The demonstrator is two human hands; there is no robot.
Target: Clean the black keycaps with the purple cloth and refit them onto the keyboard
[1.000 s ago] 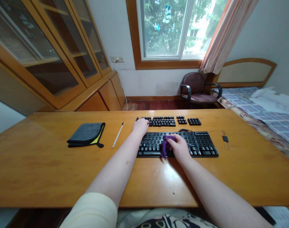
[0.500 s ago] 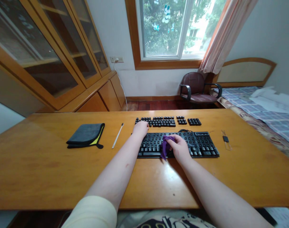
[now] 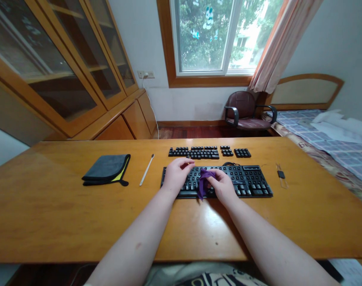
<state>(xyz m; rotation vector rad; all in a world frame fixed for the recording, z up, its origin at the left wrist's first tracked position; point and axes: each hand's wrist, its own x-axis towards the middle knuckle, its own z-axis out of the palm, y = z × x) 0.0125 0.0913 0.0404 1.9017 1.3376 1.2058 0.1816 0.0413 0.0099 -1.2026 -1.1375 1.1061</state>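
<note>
A black keyboard (image 3: 252,180) lies in front of me, with many keycaps off its upper part and some still on along the lower rows and right side. My right hand (image 3: 224,186) is closed on a crumpled purple cloth (image 3: 203,183) over the middle of the keyboard. Over its left part is my left hand (image 3: 177,174), thumb and fingers drawn together; whatever they may hold is too small to make out. Behind the keyboard, loose black keycaps (image 3: 205,153) sit in rows grouped like a keyboard layout.
Left of the keyboard lie a thin white brush (image 3: 147,170) and a folded grey cloth (image 3: 105,169) with black edging. To its right rests a wire keycap puller (image 3: 281,174) with a black middle. The wooden desk (image 3: 64,222) spans the foreground.
My left hand has come back from the loose keycaps, moving toward me and slightly right over the keyboard. My right hand, with the purple cloth, has shifted slightly left.
</note>
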